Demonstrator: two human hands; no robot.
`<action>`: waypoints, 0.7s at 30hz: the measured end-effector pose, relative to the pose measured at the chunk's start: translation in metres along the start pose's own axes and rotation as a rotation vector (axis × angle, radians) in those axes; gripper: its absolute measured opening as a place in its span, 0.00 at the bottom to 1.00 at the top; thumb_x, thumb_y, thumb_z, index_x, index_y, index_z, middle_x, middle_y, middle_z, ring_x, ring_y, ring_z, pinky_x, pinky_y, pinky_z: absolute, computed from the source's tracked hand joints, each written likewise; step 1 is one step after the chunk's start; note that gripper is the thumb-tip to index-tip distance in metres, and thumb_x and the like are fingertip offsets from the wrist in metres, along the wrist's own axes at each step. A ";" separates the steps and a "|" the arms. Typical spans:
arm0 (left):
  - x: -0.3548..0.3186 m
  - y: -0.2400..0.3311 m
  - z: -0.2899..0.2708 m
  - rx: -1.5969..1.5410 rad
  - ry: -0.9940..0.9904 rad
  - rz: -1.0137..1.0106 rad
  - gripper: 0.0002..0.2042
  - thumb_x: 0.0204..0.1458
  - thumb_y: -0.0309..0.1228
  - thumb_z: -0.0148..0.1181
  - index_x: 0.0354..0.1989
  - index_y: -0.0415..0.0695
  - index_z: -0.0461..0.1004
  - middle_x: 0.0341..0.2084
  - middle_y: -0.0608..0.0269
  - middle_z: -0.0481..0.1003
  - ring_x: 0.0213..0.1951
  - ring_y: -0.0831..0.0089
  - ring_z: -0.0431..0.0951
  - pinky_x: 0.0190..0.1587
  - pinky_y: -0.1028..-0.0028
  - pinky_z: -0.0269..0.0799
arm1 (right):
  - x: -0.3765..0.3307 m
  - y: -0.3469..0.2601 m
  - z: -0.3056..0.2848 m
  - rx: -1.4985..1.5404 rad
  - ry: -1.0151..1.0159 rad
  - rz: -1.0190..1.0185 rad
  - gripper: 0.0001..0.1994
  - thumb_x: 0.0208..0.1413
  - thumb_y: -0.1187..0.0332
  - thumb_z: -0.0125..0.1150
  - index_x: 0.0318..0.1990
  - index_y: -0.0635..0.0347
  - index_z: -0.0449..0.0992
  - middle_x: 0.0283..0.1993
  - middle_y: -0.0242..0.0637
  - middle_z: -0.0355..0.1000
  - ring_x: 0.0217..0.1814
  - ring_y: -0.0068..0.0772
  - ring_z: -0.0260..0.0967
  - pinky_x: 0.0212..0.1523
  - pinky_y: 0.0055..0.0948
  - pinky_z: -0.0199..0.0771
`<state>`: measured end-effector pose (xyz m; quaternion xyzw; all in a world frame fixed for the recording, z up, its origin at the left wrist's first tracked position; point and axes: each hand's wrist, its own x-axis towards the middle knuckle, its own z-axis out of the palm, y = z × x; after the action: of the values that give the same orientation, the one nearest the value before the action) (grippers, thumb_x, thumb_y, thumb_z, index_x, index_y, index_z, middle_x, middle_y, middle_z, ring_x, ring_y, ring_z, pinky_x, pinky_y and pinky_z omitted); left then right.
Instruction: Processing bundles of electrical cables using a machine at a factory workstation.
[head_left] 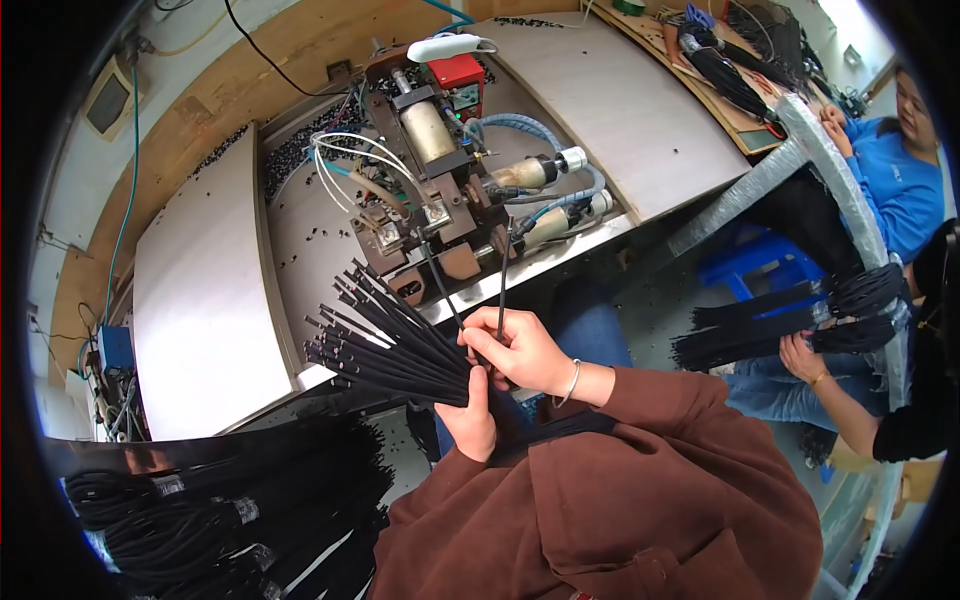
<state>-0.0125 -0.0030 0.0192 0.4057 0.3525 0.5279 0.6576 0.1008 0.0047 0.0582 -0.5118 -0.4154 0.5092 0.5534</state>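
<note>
Hands together — left hand (468,418) clamped on a cord bundle (410,362), right hand (528,352) pinching strands (503,287) before the far machine (455,200) — best held straight.

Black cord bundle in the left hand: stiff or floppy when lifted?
Likely semi-stiff: the black cords fan out fairly straight beyond the left hand. They may splay further when moved, as they spread wide away from the grip. Probably bendable too, since similar cords at lower left lie looped.

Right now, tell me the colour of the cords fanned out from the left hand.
The cords are black, which shows best in the head view.
</note>
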 end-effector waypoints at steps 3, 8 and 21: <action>0.005 -0.003 -0.001 -0.026 0.009 -0.069 0.07 0.51 0.23 0.51 0.37 0.34 0.69 0.26 0.62 0.72 0.23 0.77 0.71 0.27 0.80 0.66 | 0.007 -0.001 0.000 0.040 -0.009 0.063 0.07 0.55 0.69 0.50 0.32 0.64 0.70 0.20 0.29 0.67 0.12 0.14 0.59 0.10 0.15 0.56; 0.008 0.002 0.004 0.005 0.053 -0.049 0.06 0.51 0.23 0.51 0.36 0.34 0.69 0.26 0.61 0.72 0.22 0.77 0.71 0.27 0.80 0.66 | 0.015 0.001 -0.001 0.073 -0.018 0.107 0.08 0.55 0.69 0.49 0.30 0.64 0.70 0.20 0.29 0.66 0.10 0.14 0.57 0.08 0.15 0.55; 0.012 0.000 0.004 -0.071 0.067 -0.051 0.06 0.51 0.22 0.51 0.36 0.34 0.69 0.26 0.61 0.72 0.22 0.76 0.71 0.26 0.80 0.67 | 0.019 0.004 -0.001 0.071 -0.052 0.137 0.09 0.58 0.67 0.48 0.31 0.62 0.69 0.20 0.26 0.64 0.12 0.12 0.56 0.11 0.14 0.54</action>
<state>-0.0069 0.0078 0.0210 0.3551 0.3655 0.5364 0.6727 0.1042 0.0227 0.0530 -0.5057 -0.3754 0.5732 0.5241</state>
